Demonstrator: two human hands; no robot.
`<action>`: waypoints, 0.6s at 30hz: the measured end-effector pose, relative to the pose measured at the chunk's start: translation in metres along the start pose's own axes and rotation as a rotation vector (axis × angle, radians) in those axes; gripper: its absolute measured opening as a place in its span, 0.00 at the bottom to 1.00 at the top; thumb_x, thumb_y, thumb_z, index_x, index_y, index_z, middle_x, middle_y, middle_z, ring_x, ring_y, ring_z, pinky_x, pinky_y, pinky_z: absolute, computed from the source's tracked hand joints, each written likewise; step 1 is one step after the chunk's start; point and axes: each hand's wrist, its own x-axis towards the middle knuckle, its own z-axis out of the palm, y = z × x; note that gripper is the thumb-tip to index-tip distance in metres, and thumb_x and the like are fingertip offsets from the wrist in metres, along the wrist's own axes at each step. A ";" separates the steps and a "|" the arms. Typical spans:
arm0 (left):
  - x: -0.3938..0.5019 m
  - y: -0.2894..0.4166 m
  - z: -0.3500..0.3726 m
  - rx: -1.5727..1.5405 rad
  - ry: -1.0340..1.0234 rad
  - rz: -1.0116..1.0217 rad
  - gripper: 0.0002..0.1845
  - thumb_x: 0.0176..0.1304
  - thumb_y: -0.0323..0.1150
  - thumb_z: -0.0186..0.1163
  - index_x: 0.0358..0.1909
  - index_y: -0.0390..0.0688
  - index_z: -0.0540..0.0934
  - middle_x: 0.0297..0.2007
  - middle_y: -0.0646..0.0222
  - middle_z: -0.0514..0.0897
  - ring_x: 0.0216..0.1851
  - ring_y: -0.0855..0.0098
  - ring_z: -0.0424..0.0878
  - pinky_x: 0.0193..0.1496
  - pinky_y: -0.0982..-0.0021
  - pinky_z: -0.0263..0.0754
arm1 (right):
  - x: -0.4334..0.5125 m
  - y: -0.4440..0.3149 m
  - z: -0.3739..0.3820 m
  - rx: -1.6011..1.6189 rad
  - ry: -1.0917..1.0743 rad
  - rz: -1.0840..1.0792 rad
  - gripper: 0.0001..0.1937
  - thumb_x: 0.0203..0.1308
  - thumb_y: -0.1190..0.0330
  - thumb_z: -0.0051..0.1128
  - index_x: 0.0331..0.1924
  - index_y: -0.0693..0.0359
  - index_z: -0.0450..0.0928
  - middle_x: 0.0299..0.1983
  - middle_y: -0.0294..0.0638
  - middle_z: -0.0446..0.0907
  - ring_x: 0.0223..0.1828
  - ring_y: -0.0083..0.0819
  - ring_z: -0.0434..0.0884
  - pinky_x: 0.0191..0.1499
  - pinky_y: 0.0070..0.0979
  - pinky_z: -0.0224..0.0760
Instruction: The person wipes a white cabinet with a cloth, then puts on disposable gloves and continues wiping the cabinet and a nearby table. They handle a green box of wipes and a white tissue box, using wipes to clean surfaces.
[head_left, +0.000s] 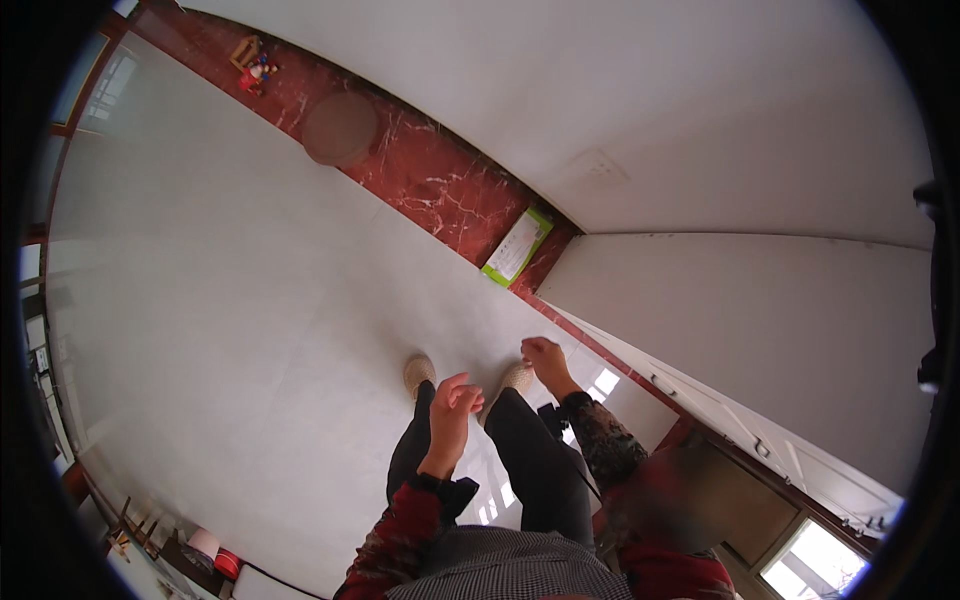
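My left hand (452, 412) is held in front of my body above the tiled floor, its fingers loosely bent and partly apart, with nothing in it. Farther right, my right hand (547, 364) hangs near the right shoe (517, 377); its fingers are bent, some are hidden, and no object shows in it. Dark bands circle both wrists. Below the hands are my dark trousers and a checked garment (502, 566). The left shoe (418, 372), beige and textured, stands on the pale floor (247, 300).
A red marble ledge (427, 180) runs along the white wall (675, 112). It bears a green-and-white package (519, 246), a blurred round brown shape (340, 129) and a small colourful figure (256, 73). White cabinets with handles (761, 448) line the right. A chair (133, 531) is far left.
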 end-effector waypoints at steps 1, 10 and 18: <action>0.012 -0.013 -0.002 -0.012 -0.001 -0.006 0.19 0.70 0.30 0.61 0.59 0.36 0.74 0.42 0.64 0.84 0.41 0.72 0.84 0.47 0.71 0.80 | 0.030 0.014 0.008 -0.011 0.055 0.028 0.13 0.66 0.64 0.59 0.46 0.64 0.85 0.31 0.40 0.87 0.29 0.26 0.84 0.33 0.26 0.79; 0.047 -0.026 -0.026 0.007 -0.161 -0.028 0.16 0.73 0.26 0.56 0.60 0.35 0.73 0.46 0.58 0.84 0.46 0.67 0.84 0.54 0.65 0.79 | 0.232 0.092 0.062 -0.232 0.451 -0.017 0.30 0.57 0.58 0.67 0.61 0.64 0.75 0.49 0.60 0.83 0.49 0.54 0.83 0.53 0.42 0.76; 0.063 0.014 -0.040 0.023 -0.012 -0.097 0.15 0.70 0.21 0.53 0.57 0.34 0.75 0.44 0.58 0.86 0.44 0.64 0.85 0.54 0.64 0.80 | 0.328 0.110 0.104 -0.314 0.605 0.336 0.58 0.43 0.49 0.77 0.72 0.69 0.51 0.63 0.64 0.72 0.68 0.57 0.70 0.69 0.45 0.64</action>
